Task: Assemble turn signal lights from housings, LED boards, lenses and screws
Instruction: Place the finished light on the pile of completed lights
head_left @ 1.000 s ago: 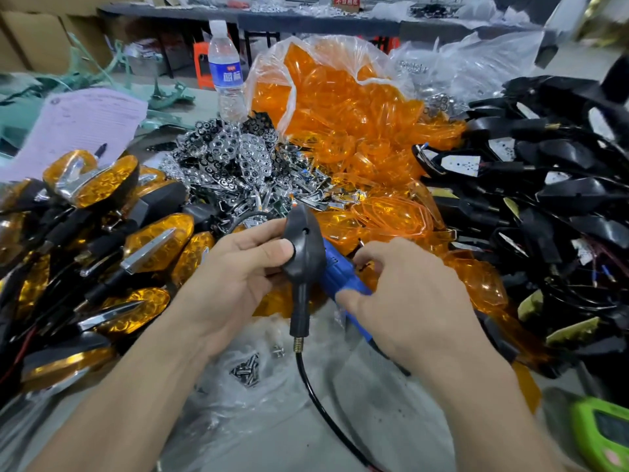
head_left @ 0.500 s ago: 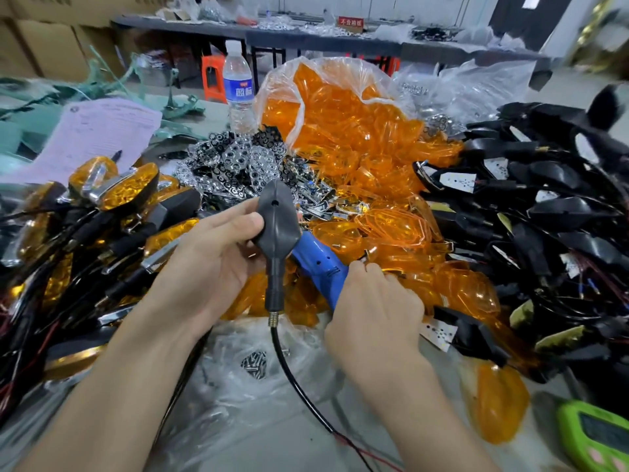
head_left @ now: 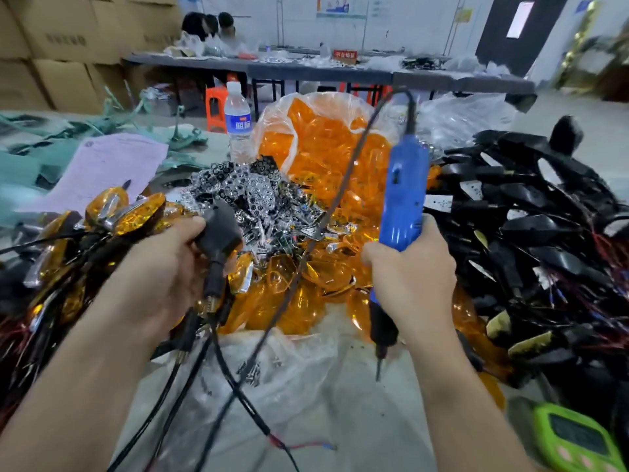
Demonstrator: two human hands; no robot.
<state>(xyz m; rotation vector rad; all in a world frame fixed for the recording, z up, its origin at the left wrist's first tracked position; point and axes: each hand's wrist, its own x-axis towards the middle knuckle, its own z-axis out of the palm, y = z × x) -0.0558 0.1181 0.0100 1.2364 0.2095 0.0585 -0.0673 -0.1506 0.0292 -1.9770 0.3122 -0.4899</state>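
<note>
My left hand (head_left: 160, 270) grips a black turn signal housing (head_left: 219, 233) by its body, stem and wire hanging down. My right hand (head_left: 413, 281) holds a blue electric screwdriver (head_left: 403, 195) upright, bit pointing down above the plastic sheet, its cord arching up behind. Loose orange lenses (head_left: 316, 155) spill from a clear bag at the centre. A heap of chrome LED reflector boards (head_left: 258, 195) lies behind the housing. Small screws (head_left: 250, 369) lie on the plastic sheet below.
Finished orange-lensed signals (head_left: 132, 212) pile up at the left, empty black housings (head_left: 531, 226) at the right. A water bottle (head_left: 238, 120) and a pink paper (head_left: 109, 165) stand behind. A green device (head_left: 575, 441) sits at the lower right. People sit at a far table.
My right hand has lifted the blue screwdriver away from the housing and now holds it upright to the right. My left hand moved the housing leftward. The view tilted up.
</note>
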